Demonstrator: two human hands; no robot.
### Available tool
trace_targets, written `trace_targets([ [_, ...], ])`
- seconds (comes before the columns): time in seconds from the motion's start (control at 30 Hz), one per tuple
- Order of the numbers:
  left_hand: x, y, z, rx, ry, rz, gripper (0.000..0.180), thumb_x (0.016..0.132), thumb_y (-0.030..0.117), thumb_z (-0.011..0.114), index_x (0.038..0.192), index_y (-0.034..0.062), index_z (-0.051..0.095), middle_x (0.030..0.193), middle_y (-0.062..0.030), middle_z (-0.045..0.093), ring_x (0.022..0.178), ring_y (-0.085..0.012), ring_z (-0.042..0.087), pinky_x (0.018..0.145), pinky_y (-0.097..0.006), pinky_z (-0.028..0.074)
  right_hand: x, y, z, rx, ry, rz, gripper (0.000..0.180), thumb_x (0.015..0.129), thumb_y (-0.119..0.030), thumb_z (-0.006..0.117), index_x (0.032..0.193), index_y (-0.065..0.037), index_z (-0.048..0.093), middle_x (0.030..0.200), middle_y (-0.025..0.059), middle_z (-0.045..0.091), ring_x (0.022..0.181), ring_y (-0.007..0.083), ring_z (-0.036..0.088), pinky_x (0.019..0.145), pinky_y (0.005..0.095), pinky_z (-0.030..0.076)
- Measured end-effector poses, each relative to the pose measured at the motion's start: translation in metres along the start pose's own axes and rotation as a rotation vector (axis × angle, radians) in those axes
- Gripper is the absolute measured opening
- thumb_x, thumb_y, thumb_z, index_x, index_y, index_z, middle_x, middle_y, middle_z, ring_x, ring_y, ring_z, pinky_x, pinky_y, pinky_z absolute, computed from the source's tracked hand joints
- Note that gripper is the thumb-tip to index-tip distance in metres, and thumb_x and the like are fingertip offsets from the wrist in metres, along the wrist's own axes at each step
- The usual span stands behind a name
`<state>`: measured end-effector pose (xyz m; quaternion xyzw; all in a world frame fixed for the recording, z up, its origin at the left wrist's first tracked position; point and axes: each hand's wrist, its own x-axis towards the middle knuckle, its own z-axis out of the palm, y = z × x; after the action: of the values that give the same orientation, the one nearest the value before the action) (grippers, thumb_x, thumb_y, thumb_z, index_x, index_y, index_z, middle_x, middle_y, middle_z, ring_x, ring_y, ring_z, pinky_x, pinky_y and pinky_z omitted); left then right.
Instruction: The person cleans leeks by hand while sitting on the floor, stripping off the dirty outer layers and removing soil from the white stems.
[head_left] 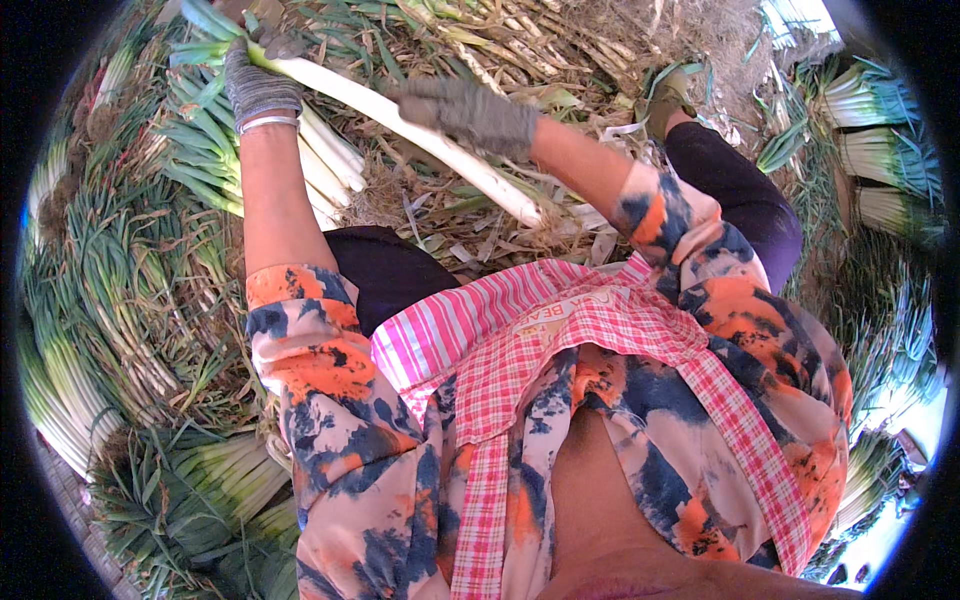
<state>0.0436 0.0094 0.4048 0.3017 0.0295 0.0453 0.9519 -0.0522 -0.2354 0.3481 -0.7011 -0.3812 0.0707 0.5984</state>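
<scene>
Gripping the leek (pixel 458 161) far left, my left hand (pixel 262 88) is steadying it, likely for peeling. My blurred right hand (pixel 470 115), closure unclear, is probably needing a pinch.

And there's print in play, right on the front of the pink-and-white checked apron (pixel 640 330)! A pale patch (pixel 515 328) sits there, next to the striped cloth (pixel 470 315), and it carries lettering (pixel 553 311) in a warm, orange-tan tone. A few capitals come through clearly, slanting with the cloth, one short run bigger than the marks around it. Those smaller marks? Too tiny and soft to make out, and the cloth bends right beside them!
</scene>
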Motion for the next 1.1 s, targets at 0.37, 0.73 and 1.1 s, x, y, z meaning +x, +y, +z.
trace_targets([
  [0.37, -0.003, 0.088, -0.129, -0.182, -0.059, 0.036, 0.038, 0.085, 0.043, 0.029, 0.067, 0.0101, 0.036, 0.049, 0.0004, 0.030, 0.043, -0.0153, 0.032, 0.045, -0.031, 0.031, -0.205, -0.075, -0.096, 0.009, -0.282, 0.782, 0.032, 0.080, -0.012, 0.054, 0.111, -0.003, 0.053, 0.101, 0.0095, 0.058, 0.084, 0.0163, 0.056, 0.076, 0.0269, 0.044],
  [0.73, -0.032, 0.086, -0.053, 0.128, 0.168, 0.352, 0.026, 0.086, 0.034, 0.035, 0.075, 0.0102, 0.040, 0.057, -0.0017, 0.037, 0.046, -0.0137, 0.036, 0.044, -0.029, 0.032, -0.029, -0.055, 0.012, -0.434, -0.024, -0.005, 0.051, 0.079, -0.017, 0.056, 0.125, -0.006, 0.038, 0.103, 0.0178, 0.055, 0.094, 0.0228, 0.055, 0.080, 0.0329, 0.043],
  [1.1, -0.019, 0.155, -0.074, 1.214, 0.164, 0.344, 0.035, 0.079, 0.041, 0.052, 0.097, 0.0117, 0.049, 0.081, -0.0066, 0.052, 0.073, -0.0180, 0.052, 0.060, -0.034, 0.043, 0.058, 0.009, 0.147, -0.425, -0.080, 0.072, 0.048, 0.085, -0.026, 0.041, 0.128, -0.008, 0.030, 0.085, 0.0190, 0.058, 0.072, 0.0324, 0.058, 0.064, 0.0411, 0.046],
])
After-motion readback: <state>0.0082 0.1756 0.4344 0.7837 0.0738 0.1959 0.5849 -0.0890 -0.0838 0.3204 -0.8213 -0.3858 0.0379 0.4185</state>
